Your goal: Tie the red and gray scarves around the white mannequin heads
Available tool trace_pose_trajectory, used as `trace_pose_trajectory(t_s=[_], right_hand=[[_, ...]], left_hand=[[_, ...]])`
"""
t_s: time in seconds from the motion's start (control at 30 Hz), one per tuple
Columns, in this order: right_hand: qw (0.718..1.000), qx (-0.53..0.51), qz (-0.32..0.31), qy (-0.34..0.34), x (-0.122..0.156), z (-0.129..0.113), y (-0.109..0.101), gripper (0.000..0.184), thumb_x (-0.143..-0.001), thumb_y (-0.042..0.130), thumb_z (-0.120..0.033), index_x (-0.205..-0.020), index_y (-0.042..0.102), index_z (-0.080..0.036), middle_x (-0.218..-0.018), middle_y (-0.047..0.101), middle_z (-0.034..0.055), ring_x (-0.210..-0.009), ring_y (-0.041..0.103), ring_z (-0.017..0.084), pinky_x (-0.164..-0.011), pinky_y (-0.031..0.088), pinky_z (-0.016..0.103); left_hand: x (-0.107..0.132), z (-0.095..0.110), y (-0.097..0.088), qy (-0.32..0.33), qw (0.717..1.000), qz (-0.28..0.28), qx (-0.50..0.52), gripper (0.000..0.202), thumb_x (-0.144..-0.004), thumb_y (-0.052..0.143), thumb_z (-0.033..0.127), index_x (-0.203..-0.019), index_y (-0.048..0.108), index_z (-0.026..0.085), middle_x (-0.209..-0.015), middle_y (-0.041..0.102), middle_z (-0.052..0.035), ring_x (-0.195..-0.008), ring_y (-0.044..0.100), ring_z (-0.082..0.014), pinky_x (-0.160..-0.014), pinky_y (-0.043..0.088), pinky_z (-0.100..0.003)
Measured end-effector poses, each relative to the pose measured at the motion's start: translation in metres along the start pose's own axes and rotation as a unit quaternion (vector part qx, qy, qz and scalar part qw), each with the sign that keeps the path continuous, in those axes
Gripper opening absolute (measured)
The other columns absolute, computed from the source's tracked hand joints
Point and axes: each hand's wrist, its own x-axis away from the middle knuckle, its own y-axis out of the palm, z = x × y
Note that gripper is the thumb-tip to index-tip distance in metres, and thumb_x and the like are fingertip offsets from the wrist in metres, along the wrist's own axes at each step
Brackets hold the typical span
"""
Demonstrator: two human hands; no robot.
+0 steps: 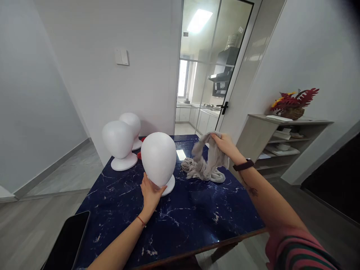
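A smooth white foam mannequin head (159, 157) stands upright on its round base at the middle of the table. My left hand (151, 193) is wrapped round its neck from the front, thumb to the right. To the right, my right hand (225, 145) pinches a crumpled grey scarf-like cloth (215, 157) and holds part of it up. The lower folds of the cloth hang down to a grey bunched heap on the table; whether it is all one piece I cannot tell. Two more white mannequin heads, a nearer one (118, 139) and a farther one (131, 123), stand at the back left.
The blue marbled table (180, 221) stands against the wall. Something red (139, 155) shows partly behind the middle head. A black phone (67, 240) is at the front left. Beyond the table are a glass door (208, 56) and, right, a shelf unit (284, 122) with a flower basket (294, 110).
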Motion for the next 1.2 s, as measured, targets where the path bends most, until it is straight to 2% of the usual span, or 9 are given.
trace_pose_trajectory(t_s=[0.13, 0.2, 0.3, 0.37, 0.43, 0.57, 0.77, 0.93, 1.2], right_hand=[[0.990, -0.105, 0.080, 0.048, 0.037, -0.009, -0.008, 0.036, -0.077, 0.055, -0.051, -0.069, 0.056, -0.016, -0.052, 0.052, -0.0037, -0.051, 0.052, 0.013, -0.048, 0.041, 0.023], [0.982, -0.151, 0.008, 0.113, 0.073, -0.018, -0.001, 0.037, -0.075, 0.058, -0.054, -0.080, 0.057, -0.017, -0.056, 0.057, -0.0029, -0.047, 0.053, 0.013, -0.044, 0.043, 0.023], [0.950, -0.131, -0.218, 0.180, 0.148, -0.025, 0.027, 0.040, -0.071, 0.066, -0.051, -0.088, 0.060, -0.017, -0.066, 0.065, 0.0013, -0.051, 0.059, 0.015, -0.044, 0.048, 0.025], [0.925, -0.130, -0.328, 0.139, 0.196, -0.026, 0.047, 0.035, -0.074, 0.064, -0.048, -0.091, 0.063, -0.017, -0.080, 0.069, 0.0041, -0.071, 0.065, 0.020, -0.062, 0.055, 0.030], [0.891, -0.120, -0.432, 0.066, 0.232, -0.026, 0.057, 0.027, -0.077, 0.063, -0.042, -0.093, 0.067, -0.021, -0.091, 0.070, 0.0036, -0.086, 0.065, 0.022, -0.079, 0.053, 0.032], [0.832, -0.130, -0.539, -0.029, 0.254, -0.015, 0.047, 0.041, -0.073, 0.069, -0.033, -0.113, 0.063, -0.032, -0.110, 0.067, -0.0010, -0.099, 0.062, 0.023, -0.089, 0.049, 0.031], [0.959, 0.051, -0.269, -0.075, 0.219, 0.056, 0.058, 0.050, -0.079, 0.061, -0.027, -0.127, 0.050, -0.025, -0.128, 0.055, 0.0070, -0.120, 0.049, 0.022, -0.102, 0.040, 0.041], [0.909, 0.180, -0.326, -0.189, 0.196, 0.098, 0.094, 0.036, -0.083, 0.053, -0.024, -0.118, 0.055, -0.025, -0.114, 0.062, 0.0051, -0.115, 0.051, 0.023, -0.110, 0.015, 0.057], [0.966, 0.033, -0.232, -0.109, 0.137, 0.090, 0.039, 0.027, -0.091, 0.037, -0.036, -0.094, 0.057, -0.019, -0.085, 0.061, 0.0034, -0.079, 0.057, 0.018, -0.073, 0.046, 0.030]], left_hand=[[0.038, 0.015, -0.030, -0.091, 0.989, -0.029, 0.113, 0.077, -0.064, 0.069, 0.040, -0.128, 0.038, 0.012, -0.128, 0.042, -0.0179, -0.127, 0.037, -0.0332, -0.107, 0.028, -0.049], [0.061, 0.034, -0.038, -0.162, 0.937, -0.136, 0.276, 0.060, -0.071, 0.065, 0.043, -0.120, 0.046, 0.016, -0.115, 0.054, -0.0124, -0.111, 0.052, -0.0264, -0.100, 0.037, -0.042], [0.087, 0.063, -0.037, -0.361, 0.697, -0.397, 0.476, 0.051, -0.078, 0.056, 0.053, -0.107, 0.058, 0.011, -0.102, 0.064, -0.0141, -0.097, 0.062, -0.0246, -0.091, 0.043, -0.036], [0.093, 0.074, -0.032, -0.455, 0.543, -0.456, 0.539, 0.054, -0.080, 0.051, 0.057, -0.102, 0.063, 0.009, -0.097, 0.068, -0.0149, -0.092, 0.065, -0.0251, -0.085, 0.046, -0.035], [0.091, 0.076, -0.030, -0.497, 0.486, -0.439, 0.569, 0.050, -0.080, 0.052, 0.054, -0.097, 0.065, 0.009, -0.090, 0.070, -0.0128, -0.086, 0.067, -0.0250, -0.080, 0.048, -0.034], [0.074, 0.066, -0.049, -0.516, 0.527, -0.390, 0.551, 0.027, -0.079, 0.059, 0.034, -0.084, 0.067, 0.009, -0.074, 0.070, -0.0095, -0.072, 0.068, -0.0209, -0.072, 0.051, -0.030], [0.051, 0.072, -0.110, -0.396, 0.734, -0.378, 0.403, 0.027, -0.072, 0.071, 0.028, -0.092, 0.067, 0.011, -0.057, 0.065, -0.0025, -0.045, 0.057, -0.0124, -0.044, 0.045, -0.021], [0.031, 0.086, -0.159, -0.256, 0.799, -0.471, 0.272, 0.034, -0.070, 0.072, 0.035, -0.099, 0.069, 0.018, -0.084, 0.072, -0.0057, -0.070, 0.065, -0.0181, -0.062, 0.052, -0.024], [-0.024, 0.061, -0.217, 0.132, 0.944, -0.269, -0.135, 0.050, -0.064, 0.047, 0.013, -0.107, 0.068, 0.029, -0.093, 0.070, -0.0015, -0.086, 0.064, -0.0249, -0.079, 0.051, -0.034]])
